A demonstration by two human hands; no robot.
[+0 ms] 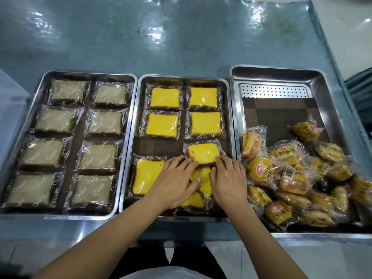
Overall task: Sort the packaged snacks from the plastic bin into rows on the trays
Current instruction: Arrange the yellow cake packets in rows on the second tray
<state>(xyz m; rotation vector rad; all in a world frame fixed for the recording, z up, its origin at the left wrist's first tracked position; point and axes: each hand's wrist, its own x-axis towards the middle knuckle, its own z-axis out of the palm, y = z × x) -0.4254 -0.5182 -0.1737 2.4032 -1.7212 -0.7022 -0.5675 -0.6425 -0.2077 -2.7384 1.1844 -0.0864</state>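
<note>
blue-grey glossy desk [181, 47] carries three steel trays side by side, seen from the head camera.

the left tray [86, 74] holds eight brown cake packets [54, 119], flat in clear wrap, in two columns of four.

the middle tray [183, 78] has a dark brown mat. four yellow cake packets [165, 98] lie squared in two rows at its far end, and another lies flat at the near left. a few more lie overlapped at the near right, partly hidden under the hands. the skewed yellow packet [203, 152] sits in the third row on the right, turned slightly out of line with the rows above it.

the left hand [175, 178] lies flat, fingers straight and close together, with the fingertips on the near edge of the skewed yellow packet and the thumb on the overlapped packets below. the right hand [229, 178] meets the packet's near right corner with bent fingers; whether they pinch the wrap or only press it i cannot tell.

the right tray [271, 69] shows a perforated insert [273, 90] at the far end and a dark chequered mat. a loose heap of small bread packets [291, 178] in yellow printed wrap fills its near half. one bread packet lies apart, farther up the mat.
</note>
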